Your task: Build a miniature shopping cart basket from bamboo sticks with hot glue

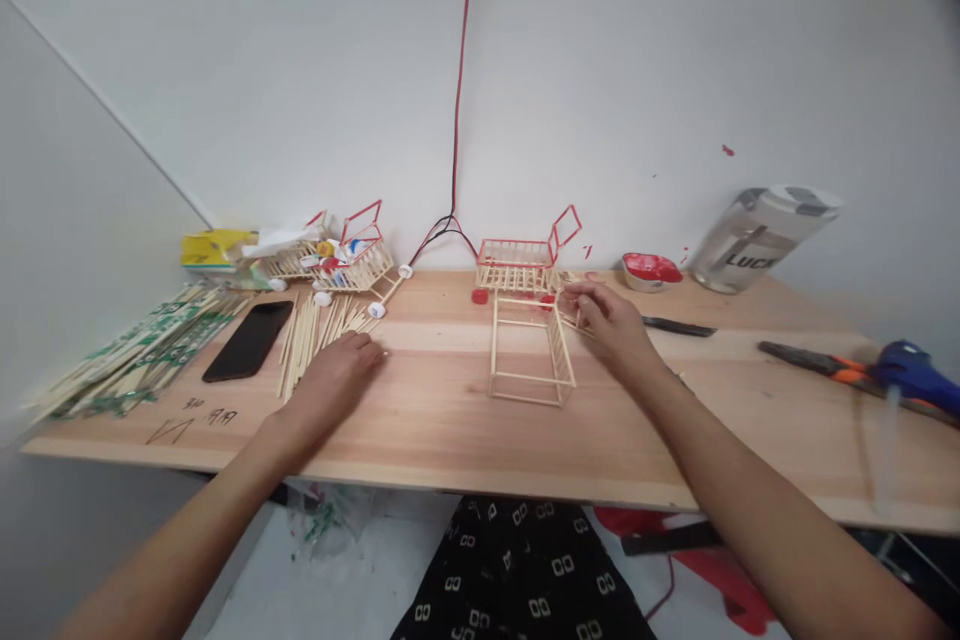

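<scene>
My left hand (341, 370) rests low over the table at the right side of a bundle of loose bamboo sticks (300, 340). Its fingers are curled together, and a small pale tip shows beside them; what they hold is not clear. An open box-shaped frame of thin sticks (529, 382) stands in front of me. At its upper right corner, my right hand (606, 315) has thumb and fingers pinched, close to short stick pieces (574, 318). Behind the frame is a small stick shopping cart (517, 265) with red trim and red wheels.
Left: another stick cart (364, 265) with white wheels, a black phone (249, 340) and packaged sticks (142, 350). Right: a red-filled dish (651, 270), a clear container (761, 240), a dark knife-like tool (679, 326), pliers (806, 358) and a blue glue gun (915, 375).
</scene>
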`<state>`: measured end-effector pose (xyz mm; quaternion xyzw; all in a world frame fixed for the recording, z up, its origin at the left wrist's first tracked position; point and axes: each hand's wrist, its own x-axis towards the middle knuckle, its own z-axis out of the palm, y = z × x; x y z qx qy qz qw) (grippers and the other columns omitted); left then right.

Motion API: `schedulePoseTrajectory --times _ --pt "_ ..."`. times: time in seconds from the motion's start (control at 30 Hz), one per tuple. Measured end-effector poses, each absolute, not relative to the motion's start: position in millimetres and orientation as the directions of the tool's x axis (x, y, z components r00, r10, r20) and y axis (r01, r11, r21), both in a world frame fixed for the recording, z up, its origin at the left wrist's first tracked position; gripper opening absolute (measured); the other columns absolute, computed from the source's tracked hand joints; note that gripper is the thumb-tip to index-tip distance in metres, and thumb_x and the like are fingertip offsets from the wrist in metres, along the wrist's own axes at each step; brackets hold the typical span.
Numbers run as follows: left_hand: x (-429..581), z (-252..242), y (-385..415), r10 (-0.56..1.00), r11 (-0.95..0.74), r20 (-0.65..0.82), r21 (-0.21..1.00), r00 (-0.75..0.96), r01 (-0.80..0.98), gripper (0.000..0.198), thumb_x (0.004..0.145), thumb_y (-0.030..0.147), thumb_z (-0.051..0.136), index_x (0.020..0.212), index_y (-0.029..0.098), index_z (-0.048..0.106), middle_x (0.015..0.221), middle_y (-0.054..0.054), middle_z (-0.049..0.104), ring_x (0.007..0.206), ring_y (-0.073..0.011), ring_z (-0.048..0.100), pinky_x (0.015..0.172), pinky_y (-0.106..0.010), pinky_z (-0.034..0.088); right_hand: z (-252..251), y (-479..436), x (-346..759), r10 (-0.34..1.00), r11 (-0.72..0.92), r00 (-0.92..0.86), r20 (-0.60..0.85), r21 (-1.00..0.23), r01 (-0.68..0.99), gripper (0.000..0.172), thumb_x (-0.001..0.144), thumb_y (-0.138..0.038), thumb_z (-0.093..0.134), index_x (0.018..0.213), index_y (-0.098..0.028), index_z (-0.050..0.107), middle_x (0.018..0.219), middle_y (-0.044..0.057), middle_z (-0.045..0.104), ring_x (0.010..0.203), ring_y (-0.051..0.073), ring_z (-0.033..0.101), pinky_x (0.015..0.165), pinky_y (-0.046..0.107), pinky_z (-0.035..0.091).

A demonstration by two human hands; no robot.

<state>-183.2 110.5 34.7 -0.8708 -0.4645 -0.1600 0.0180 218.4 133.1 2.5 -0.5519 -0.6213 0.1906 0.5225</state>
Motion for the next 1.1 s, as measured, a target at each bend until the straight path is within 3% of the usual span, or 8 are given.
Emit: schedulePoseTrajectory --times 0.07,0.17,0.23,0.33,0.5,0.8,1.1 --pt "-169 31 98 0.846 -0.508 0.371 0.341 0.384 0.791 0.025 0.093 0.031 0.05 0.083 0.017 0.067 0.081 -0.006 0.066 0.079 -0.0201 0.059 0.075 -0.031 0.045 6 131 217 0.887 0.316 0.155 0.435 -0.816 0.483 0.033 0.09 -0.039 0.047 0.111 -0.021 0.066 0.102 0.007 0.069 0.084 0.021 0.063 0.078 0.036 0.048" --pt "-133 21 67 0.934 -0.356 0.293 0.755 0.202 0.551 0.022 0.084 0.036 0.064 0.096 0.018 0.069 0.077 -0.002 0.069 0.071 -0.0166 0.062 0.063 -0.025 0.046 10 130 214 0.904 0.33 0.08 0.419 -0.807 0.489 0.034 0.09 -0.041 0.048 0.112 -0.022 0.066 0.101 0.006 0.07 0.093 0.022 0.063 0.083 0.035 0.047" --pt "-104 16 46 0.955 -0.293 0.246 0.876 0.168 0.383 0.018 0.079 0.034 0.069 0.086 0.018 0.07 0.077 -0.002 0.071 0.069 -0.0156 0.063 0.062 -0.024 0.047 10 130 211 0.912 0.358 -0.006 0.411 -0.787 0.503 0.033 0.091 -0.042 0.047 0.109 -0.023 0.067 0.1 0.004 0.07 0.097 0.023 0.062 0.085 0.034 0.045" --pt "-65 13 24 0.971 -0.234 0.213 0.93 0.105 0.285 0.011 0.078 0.029 0.069 0.079 0.018 0.071 0.078 -0.002 0.072 0.068 -0.0152 0.063 0.062 -0.024 0.048 8 131 210 0.908 0.386 -0.086 0.409 -0.744 0.546 0.031 0.092 -0.043 0.045 0.094 -0.021 0.067 0.092 0.003 0.07 0.092 0.022 0.061 0.083 0.031 0.044" --pt "-19 16 21 0.977 -0.207 0.188 0.946 0.097 0.25 0.005 0.076 0.02 0.068 0.078 0.02 0.073 0.078 0.0 0.074 0.071 -0.0165 0.066 0.07 -0.028 0.052 5 129 212 0.912 0.368 -0.07 0.404 -0.731 0.574 0.032 0.092 -0.045 0.042 0.081 -0.02 0.06 0.077 0.002 0.064 0.077 0.019 0.058 0.072 0.028 0.042" --pt "0 9 27 0.967 -0.254 0.222 0.869 0.123 0.425 0.008 0.079 0.022 0.067 0.079 0.022 0.076 0.08 0.001 0.076 0.07 -0.0176 0.067 0.067 -0.028 0.048 15 121 210 0.912 0.375 -0.101 0.397 -0.709 0.597 0.033 0.092 -0.042 0.042 0.071 -0.02 0.053 0.07 0.002 0.062 0.072 0.017 0.055 0.068 0.027 0.038" --pt "6 10 29 0.968 -0.251 0.213 0.876 0.137 0.411 0.009 0.079 0.022 0.068 0.078 0.021 0.076 0.077 0.002 0.076 0.071 -0.015 0.067 0.067 -0.024 0.045 17 120 209 0.922 0.36 -0.11 0.371 -0.719 0.595 0.031 0.093 -0.04 0.041 0.074 -0.019 0.055 0.072 0.003 0.066 0.073 0.018 0.059 0.071 0.027 0.041"
